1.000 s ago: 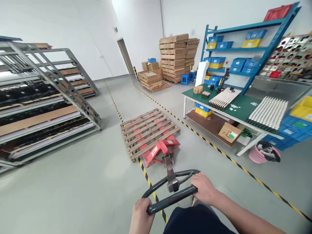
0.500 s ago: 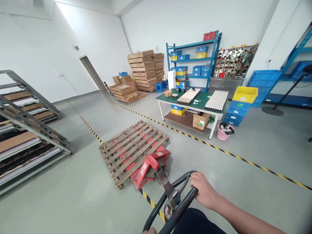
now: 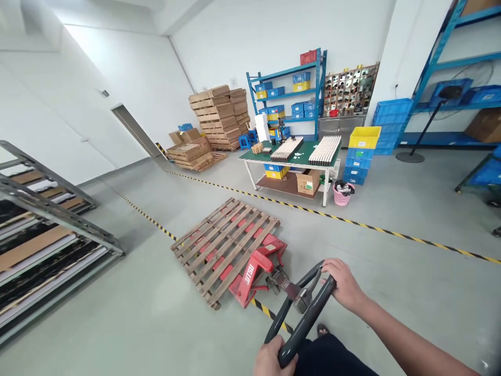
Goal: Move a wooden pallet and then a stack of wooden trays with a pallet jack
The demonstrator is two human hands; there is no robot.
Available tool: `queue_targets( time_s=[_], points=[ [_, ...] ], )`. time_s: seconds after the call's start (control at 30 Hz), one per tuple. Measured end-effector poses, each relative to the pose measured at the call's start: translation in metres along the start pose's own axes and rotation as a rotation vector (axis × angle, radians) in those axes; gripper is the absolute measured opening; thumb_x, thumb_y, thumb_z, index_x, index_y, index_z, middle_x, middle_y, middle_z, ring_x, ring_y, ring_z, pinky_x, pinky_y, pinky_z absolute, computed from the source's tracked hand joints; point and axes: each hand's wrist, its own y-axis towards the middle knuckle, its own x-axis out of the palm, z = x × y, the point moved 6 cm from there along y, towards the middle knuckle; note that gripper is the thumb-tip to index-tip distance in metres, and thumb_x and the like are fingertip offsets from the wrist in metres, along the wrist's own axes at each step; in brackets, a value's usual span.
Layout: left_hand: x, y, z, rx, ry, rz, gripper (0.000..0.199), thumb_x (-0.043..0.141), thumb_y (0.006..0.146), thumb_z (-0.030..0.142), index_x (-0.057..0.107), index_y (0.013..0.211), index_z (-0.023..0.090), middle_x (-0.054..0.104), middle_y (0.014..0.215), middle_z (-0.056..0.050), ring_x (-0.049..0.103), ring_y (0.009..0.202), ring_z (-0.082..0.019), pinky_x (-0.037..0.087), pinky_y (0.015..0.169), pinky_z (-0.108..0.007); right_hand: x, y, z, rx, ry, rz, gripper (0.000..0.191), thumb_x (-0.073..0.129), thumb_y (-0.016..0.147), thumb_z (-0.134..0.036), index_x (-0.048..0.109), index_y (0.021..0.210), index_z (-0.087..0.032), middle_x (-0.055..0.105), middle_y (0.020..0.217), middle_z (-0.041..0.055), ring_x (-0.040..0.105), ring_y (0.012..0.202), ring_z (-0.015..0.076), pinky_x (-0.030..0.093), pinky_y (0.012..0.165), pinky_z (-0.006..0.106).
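1. Left hand (image 3: 274, 360) wrapped tight round the near end of the pallet jack handle (image 3: 303, 313); right hand (image 3: 344, 284) clamped on the far end of the same loop.
2. Red pallet jack (image 3: 254, 271) on the floor just ahead, forks slid under the wooden pallet (image 3: 225, 240), which lies flat across the yellow-black floor tape (image 3: 270, 313).
3. Best handled with both grips kept firm and the handle swung smoothly, feet held clear of the wheels.
4. On the left, a slanted metal rack (image 3: 47, 230) near the pallet's corner: a tight side for any swing.
5. Farther right, a green table (image 3: 293, 154) with rows of parts, a pink basket (image 3: 341, 193) beside it, blue bins (image 3: 356, 167) and stacked wooden crates (image 3: 219, 112) well apart.
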Motion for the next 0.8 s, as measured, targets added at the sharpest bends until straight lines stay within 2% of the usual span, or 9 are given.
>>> queue_targets(
  time_s=[0.13,0.27,0.37,0.47,0.63,0.7,0.8],
  points=[
    [0.005,-0.045,-0.01,0.082,-0.052,0.089,0.011,0.064,0.073,0.028,0.055,0.071,0.023,0.066,0.071,-0.003,0.065,0.08,-0.023,0.046,0.074,-0.03,-0.019,-0.049,-0.031,0.012,-0.104,0.155,0.012,0.059,0.096,-0.031,0.063,0.104,-0.023,0.068,0.11,0.0072,0.063,0.107,0.0254,0.046,0.095,0.046],
    [0.01,-0.094,-0.027,0.243,-0.135,0.261,0.008,0.061,0.074,0.021,0.054,0.069,0.023,0.062,0.066,-0.001,0.061,0.071,-0.02,0.046,0.07,-0.03,-0.037,-0.104,-0.07,0.023,-0.206,0.213,0.015,0.061,0.096,-0.034,0.062,0.108,-0.024,0.069,0.109,0.0065,0.065,0.105,0.0248,0.045,0.095,0.044],
    [-0.004,-0.131,-0.036,0.398,-0.177,0.44,0.009,0.057,0.074,0.015,0.053,0.07,0.023,0.06,0.066,0.0,0.059,0.066,-0.017,0.045,0.065,-0.028,-0.052,-0.133,-0.098,0.025,-0.194,0.202,0.015,0.062,0.096,-0.035,0.064,0.105,-0.023,0.071,0.106,0.006,0.066,0.101,0.0238,0.045,0.095,0.043],
    [-0.028,-0.157,-0.039,0.546,-0.174,0.602,0.01,0.055,0.076,0.014,0.052,0.072,0.023,0.057,0.063,0.002,0.055,0.057,-0.013,0.043,0.054,-0.024,-0.064,-0.146,-0.108,0.09,-0.036,0.15,0.016,0.063,0.093,-0.038,0.065,0.096,-0.022,0.071,0.098,0.0058,0.067,0.093,0.022,0.049,0.088,0.039],
    [-0.06,-0.179,-0.039,0.684,-0.054,0.97,0.009,0.06,0.086,0.02,0.055,0.079,0.022,0.059,0.065,0.002,0.056,0.055,-0.012,0.045,0.054,-0.022,-0.066,-0.154,-0.101,0.333,0.287,0.087,0.008,0.057,0.077,-0.024,0.061,0.082,-0.02,0.068,0.079,0.0011,0.063,0.075,0.0172,0.048,0.07,0.03],
    [-0.071,-0.179,-0.044,0.648,-0.005,1.089,0.013,0.065,0.089,0.026,0.057,0.08,0.022,0.06,0.064,0.003,0.055,0.053,-0.012,0.044,0.053,-0.022,-0.063,-0.154,-0.107,0.345,0.307,0.112,0.009,0.053,0.072,-0.021,0.058,0.079,-0.02,0.063,0.073,-0.0012,0.059,0.069,0.0149,0.045,0.066,0.027],
    [-0.096,-0.168,-0.053,0.566,0.027,1.207,0.022,0.07,0.088,0.034,0.056,0.077,0.021,0.057,0.059,0.004,0.052,0.049,-0.011,0.042,0.05,-0.022,-0.055,-0.148,-0.125,0.326,0.314,0.16,0.005,0.053,0.071,-0.024,0.055,0.073,-0.02,0.056,0.065,-0.0032,0.05,0.061,0.0118,0.039,0.059,0.024]
  ],
)
